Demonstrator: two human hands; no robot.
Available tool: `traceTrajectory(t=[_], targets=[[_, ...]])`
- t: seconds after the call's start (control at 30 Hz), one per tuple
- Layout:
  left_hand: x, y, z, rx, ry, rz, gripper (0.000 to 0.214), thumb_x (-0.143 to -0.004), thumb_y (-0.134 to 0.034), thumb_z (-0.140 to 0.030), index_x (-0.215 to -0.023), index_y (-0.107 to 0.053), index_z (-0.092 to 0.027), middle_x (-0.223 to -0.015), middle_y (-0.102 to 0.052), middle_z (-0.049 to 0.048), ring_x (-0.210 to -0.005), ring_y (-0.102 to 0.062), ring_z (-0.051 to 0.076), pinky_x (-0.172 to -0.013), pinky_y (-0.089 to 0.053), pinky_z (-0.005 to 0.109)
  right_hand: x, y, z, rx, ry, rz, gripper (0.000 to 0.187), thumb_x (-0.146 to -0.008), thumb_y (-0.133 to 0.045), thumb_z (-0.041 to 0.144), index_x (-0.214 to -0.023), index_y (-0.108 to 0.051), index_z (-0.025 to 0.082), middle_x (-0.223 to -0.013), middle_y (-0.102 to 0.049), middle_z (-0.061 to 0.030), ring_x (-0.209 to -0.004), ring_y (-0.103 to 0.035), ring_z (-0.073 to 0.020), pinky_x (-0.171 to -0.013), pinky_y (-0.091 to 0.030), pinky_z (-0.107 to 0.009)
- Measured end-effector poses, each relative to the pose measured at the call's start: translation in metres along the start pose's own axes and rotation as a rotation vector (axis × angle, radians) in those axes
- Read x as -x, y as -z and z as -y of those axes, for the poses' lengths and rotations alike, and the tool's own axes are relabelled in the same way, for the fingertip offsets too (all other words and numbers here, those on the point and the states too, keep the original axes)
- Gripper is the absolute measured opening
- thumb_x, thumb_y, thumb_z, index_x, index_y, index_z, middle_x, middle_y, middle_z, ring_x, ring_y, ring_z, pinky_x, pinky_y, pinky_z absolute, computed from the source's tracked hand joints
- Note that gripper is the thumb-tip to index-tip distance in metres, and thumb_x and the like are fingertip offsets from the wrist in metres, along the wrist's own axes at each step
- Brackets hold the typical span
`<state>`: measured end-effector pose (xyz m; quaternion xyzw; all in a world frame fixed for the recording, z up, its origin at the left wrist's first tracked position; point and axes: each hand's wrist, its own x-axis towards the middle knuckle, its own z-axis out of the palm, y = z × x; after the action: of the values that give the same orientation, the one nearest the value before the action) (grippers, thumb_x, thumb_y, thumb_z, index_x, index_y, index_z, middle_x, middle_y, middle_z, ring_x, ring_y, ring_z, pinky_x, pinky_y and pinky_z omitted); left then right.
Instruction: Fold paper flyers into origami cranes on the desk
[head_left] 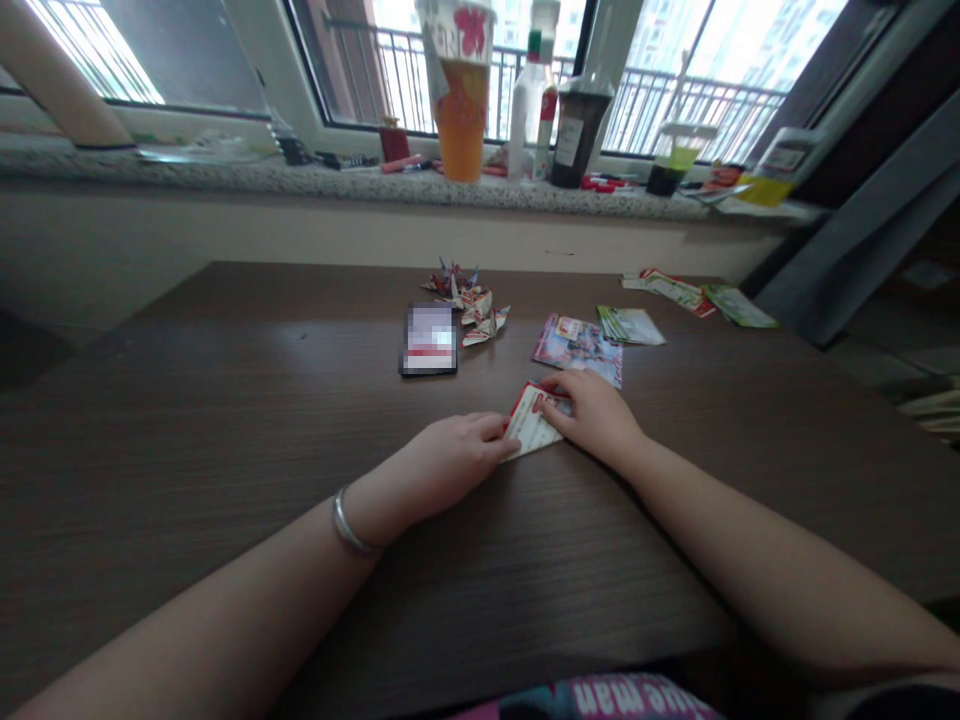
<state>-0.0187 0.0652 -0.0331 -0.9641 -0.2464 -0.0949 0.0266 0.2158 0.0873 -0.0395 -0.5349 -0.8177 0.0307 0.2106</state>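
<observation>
A cream sheet of folded paper (534, 425) with red and dark print lies on the brown table in front of me. My left hand (465, 455), a silver bangle on its wrist, pinches the paper's lower left corner. At the upper right edge, my right hand (592, 412) grips the same paper, its thumb on top and its fingers curled along the far side. The fingers partly hide the print. Just beyond the right hand lies a colourful printed booklet or stack of sheets (576, 345).
A blurred-out phone-like device (429, 340) lies beside several folded paper cranes (480, 310). Green printed papers (631, 326) and more leaflets (675, 291) are at the back right. On the windowsill stand a tall orange drink cup (461, 120), bottles (531, 110) and a dark cup (579, 135).
</observation>
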Motion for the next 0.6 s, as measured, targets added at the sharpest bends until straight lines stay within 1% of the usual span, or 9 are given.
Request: traceTrajectory(t=[0.07, 0.13, 0.2, 0.3, 0.37, 0.5, 0.6], targets=[[-0.0009, -0.0021, 0.0, 0.02, 0.031, 0.008, 0.02, -0.095, -0.048, -0.018, -0.107, -0.063, -0.017, -0.112, -0.063, 0.0114, -0.099, -0.062, 0.021, -0.085, -0.054, 0.035, 0.0006, 0.0002, 0.0002, 0.001, 0.029, 0.004, 0.025, -0.087, -0.057, 0.035, -0.104, -0.069, 0.02, -0.102, -0.068, -0.0083, -0.098, -0.058, -0.0245, -0.087, -0.046, -0.04], [-0.002, -0.0031, -0.0006, 0.06, 0.049, 0.005, 0.019, -0.095, -0.047, -0.019, -0.103, -0.064, -0.017, -0.111, -0.062, 0.0108, -0.098, -0.061, 0.021, -0.086, -0.053, 0.035, 0.0016, -0.0005, -0.0005, 0.01, 0.061, 0.002, 0.026, -0.086, -0.058, 0.034, -0.105, -0.071, 0.023, -0.106, -0.067, -0.0078, -0.101, -0.057, -0.0249, -0.089, -0.046, -0.04], [-0.0029, -0.0035, -0.0012, 0.107, 0.059, -0.014, 0.019, -0.095, -0.047, -0.018, -0.103, -0.064, -0.016, -0.115, -0.061, 0.0105, -0.103, -0.059, 0.021, -0.091, -0.051, 0.035, 0.0027, -0.0017, -0.0015, 0.025, 0.085, 0.001, 0.027, -0.086, -0.058, 0.034, -0.107, -0.072, 0.025, -0.108, -0.067, -0.0075, -0.101, -0.057, -0.0251, -0.09, -0.046, -0.041], [-0.0035, -0.0043, -0.0015, 0.159, 0.062, -0.049, 0.019, -0.093, -0.048, -0.015, -0.106, -0.062, -0.016, -0.125, -0.058, 0.011, -0.116, -0.054, 0.022, -0.099, -0.046, 0.038, 0.0035, -0.0036, -0.0026, 0.04, 0.098, -0.001, 0.029, -0.087, -0.057, 0.035, -0.11, -0.072, 0.025, -0.108, -0.066, -0.0082, -0.1, -0.056, -0.0251, -0.09, -0.047, -0.041], [-0.0033, -0.0051, -0.0013, 0.171, 0.062, -0.063, 0.02, -0.094, -0.047, -0.015, -0.107, -0.061, -0.015, -0.128, -0.057, 0.0113, -0.122, -0.051, 0.024, -0.102, -0.044, 0.04, 0.0035, -0.0045, -0.0033, 0.042, 0.101, -0.002, 0.03, -0.088, -0.057, 0.036, -0.112, -0.071, 0.025, -0.108, -0.065, -0.0089, -0.101, -0.055, -0.025, -0.09, -0.047, -0.041], [-0.0027, -0.0079, -0.0004, 0.161, 0.065, -0.088, 0.029, -0.098, -0.04, -0.019, -0.121, -0.056, -0.015, -0.132, -0.056, 0.0116, -0.127, -0.047, 0.024, -0.106, -0.04, 0.043, 0.003, -0.0045, -0.0028, 0.056, 0.112, 0.016, 0.033, -0.089, -0.055, 0.034, -0.118, -0.069, 0.024, -0.109, -0.063, -0.0102, -0.102, -0.053, -0.0251, -0.091, -0.046, -0.041], [-0.0025, -0.0101, 0.0007, 0.15, 0.064, -0.068, 0.033, -0.099, -0.037, -0.021, -0.127, -0.054, -0.016, -0.136, -0.054, 0.0111, -0.131, -0.043, 0.024, -0.109, -0.037, 0.042, 0.003, -0.003, -0.0004, 0.098, 0.119, 0.028, 0.037, -0.089, -0.052, 0.031, -0.123, -0.066, 0.024, -0.112, -0.061, -0.0111, -0.103, -0.052, -0.0257, -0.091, -0.045, -0.041]])
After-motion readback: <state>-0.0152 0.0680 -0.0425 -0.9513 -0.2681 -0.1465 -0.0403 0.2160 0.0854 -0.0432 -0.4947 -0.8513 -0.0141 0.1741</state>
